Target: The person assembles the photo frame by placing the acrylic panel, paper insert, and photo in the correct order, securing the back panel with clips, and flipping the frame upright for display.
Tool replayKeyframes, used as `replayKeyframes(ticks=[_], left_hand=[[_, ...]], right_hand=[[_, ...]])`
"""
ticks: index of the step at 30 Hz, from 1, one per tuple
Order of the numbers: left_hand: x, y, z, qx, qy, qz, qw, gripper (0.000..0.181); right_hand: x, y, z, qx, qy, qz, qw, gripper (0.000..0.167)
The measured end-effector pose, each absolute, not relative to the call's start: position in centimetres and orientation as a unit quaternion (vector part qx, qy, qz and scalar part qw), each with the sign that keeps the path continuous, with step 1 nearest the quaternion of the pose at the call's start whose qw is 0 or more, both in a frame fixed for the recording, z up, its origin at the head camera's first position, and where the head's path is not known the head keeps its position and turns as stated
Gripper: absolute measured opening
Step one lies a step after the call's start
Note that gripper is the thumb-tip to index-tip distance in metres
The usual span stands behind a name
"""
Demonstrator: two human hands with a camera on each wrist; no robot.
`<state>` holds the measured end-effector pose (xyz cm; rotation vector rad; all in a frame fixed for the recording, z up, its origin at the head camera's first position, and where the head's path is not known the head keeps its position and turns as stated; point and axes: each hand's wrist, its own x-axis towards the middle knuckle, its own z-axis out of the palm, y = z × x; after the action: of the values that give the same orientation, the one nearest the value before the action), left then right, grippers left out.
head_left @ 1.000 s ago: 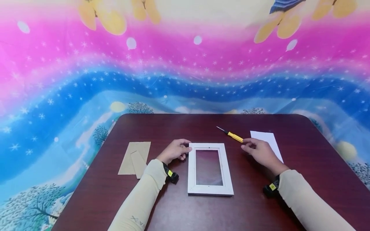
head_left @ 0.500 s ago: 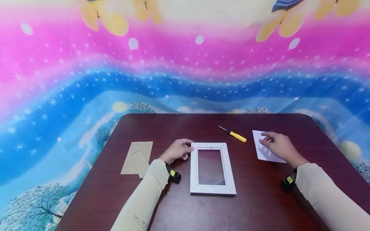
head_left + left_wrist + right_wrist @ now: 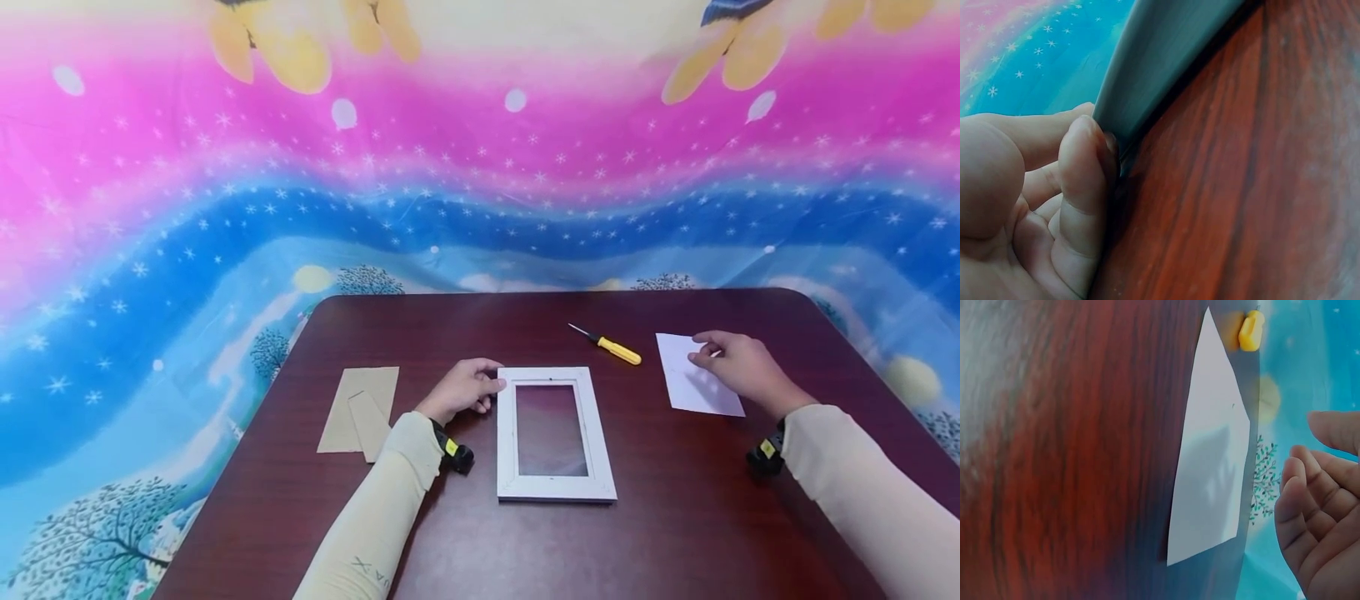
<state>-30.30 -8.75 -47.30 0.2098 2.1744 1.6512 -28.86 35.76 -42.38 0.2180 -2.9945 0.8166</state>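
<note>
A white picture frame (image 3: 602,433) lies flat near the middle of the table, its dark wood showing through the frame's window. My left hand (image 3: 463,390) pinches the frame's far left corner, thumb on top. In the left wrist view, the fingers of the left hand (image 3: 1054,187) meet the frame's side edge (image 3: 1160,56). Over a white sheet of paper (image 3: 686,383) on the right hovers my right hand (image 3: 742,367), fingers loosely bent and holding nothing. The right wrist view shows a gap between the right hand (image 3: 1325,512) and the paper (image 3: 1207,456), which bears the hand's shadow.
A screwdriver (image 3: 617,348) with a yellow handle lies between frame and paper. Left of the left hand is a brown backing board (image 3: 341,408) with a stand strip (image 3: 369,425) on it. A patterned cloth (image 3: 480,167) hangs behind the table (image 3: 487,550).
My right hand has moved right, from beside the screwdriver handle to above the white paper. The left hand has stayed at the frame's corner. The view has shifted slightly.
</note>
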Motion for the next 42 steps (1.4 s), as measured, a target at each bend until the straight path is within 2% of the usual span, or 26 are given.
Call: replayKeyframes(ticks=[12,21,32,42], left_hand=[[-30.3,-8.7,-47.1,0.071,0.78,0.588,0.2,0.04],[-30.4,-8.5,-47.4,0.073,0.781,0.589,0.196,0.041],[-30.3,-8.7,-47.4,0.072,0.783,0.588,0.192,0.041],[-30.4,-8.7,-47.4,0.076,0.78,0.591,0.192,0.041]], right_hand=[[-29.8,37.0,-42.7,0.066,-0.964,0.256,-0.005,0.048],[-30.8,38.7,-43.9,0.057,-0.964,0.252,-0.057,0.052],[-32.0,39.4,-44.2,0.039,-0.968,0.243,-0.052,0.055],[-32.7,40.6,-44.4,0.023,-0.974,0.214,-0.073,0.065]])
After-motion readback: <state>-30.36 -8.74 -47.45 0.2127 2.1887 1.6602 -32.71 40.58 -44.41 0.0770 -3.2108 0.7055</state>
